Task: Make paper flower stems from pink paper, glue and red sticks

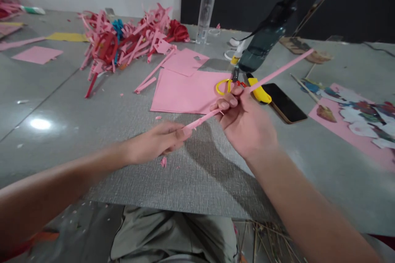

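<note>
A thin pink paper strip (pixel 281 70) stretches between my two hands above the grey table. Its left end is pinched by my left hand (pixel 163 137), thumb on top. My right hand (pixel 243 115) is closed around the strip farther along, and the rest sticks out up and to the right. Small torn edges show on the part between the hands. Just behind my right hand lie scissors with a yellow handle loop (pixel 222 87), partly hidden, and a yellow-and-black tool (pixel 261 91). Under and behind the hands are stacked pink paper sheets (pixel 182 90).
At the back left sits a heap of curled pink and red paper strips (pixel 132 41). A clear bottle (pixel 206 12), a dark bottle (pixel 265 37) and a phone (pixel 286 102) stand or lie behind my hands. Paper cutouts (pixel 364 123) lie at right.
</note>
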Available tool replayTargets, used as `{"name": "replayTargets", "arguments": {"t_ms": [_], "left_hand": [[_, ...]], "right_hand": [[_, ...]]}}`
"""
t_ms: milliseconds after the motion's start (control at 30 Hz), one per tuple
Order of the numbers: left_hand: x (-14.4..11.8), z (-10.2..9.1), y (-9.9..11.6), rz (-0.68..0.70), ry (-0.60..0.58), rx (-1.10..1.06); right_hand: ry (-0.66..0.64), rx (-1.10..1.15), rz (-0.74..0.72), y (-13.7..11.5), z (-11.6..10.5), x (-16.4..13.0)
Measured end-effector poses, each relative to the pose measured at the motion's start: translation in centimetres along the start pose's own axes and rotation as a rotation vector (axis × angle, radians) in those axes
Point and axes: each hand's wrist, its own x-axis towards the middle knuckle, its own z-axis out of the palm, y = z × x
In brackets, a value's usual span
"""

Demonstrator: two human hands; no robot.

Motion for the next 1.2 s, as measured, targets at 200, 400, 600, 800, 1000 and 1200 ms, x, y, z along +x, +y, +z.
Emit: {"name": "replayTargets", "arguments": {"t_ms": [200,400,600,800,1000,1200], "left_hand": [[-0.3,1.4,0.3,-0.041,0.109,0.266],[0.1,3.1,0.9,0.046,0.142,0.396],[0.6,3.6,0.8,-0.028,0.011,-0.143],[0.5,2.3,1.2,-0.159,-0.145,-0.659],[1.1,1.1,0.7,0.042,0.0,-0.443],[1.7,0.9,0.1,0.174,0.267,-0.152]], "right_hand": [[0.066,0.172,0.031,-0.7,0.4,-0.5],[0.307,0.19,0.016,-1.6,1.1,-0.3],[0.371,0.157,0.15,-2.0,1.8,2.3],[0.352,0.175,0.191,-2.2,4.2,4.5],[0.323,0.17,0.15,-2.4,6.3,5.8],[0.322,0.119,0.129,-1.6,7.2,7.7]]}}
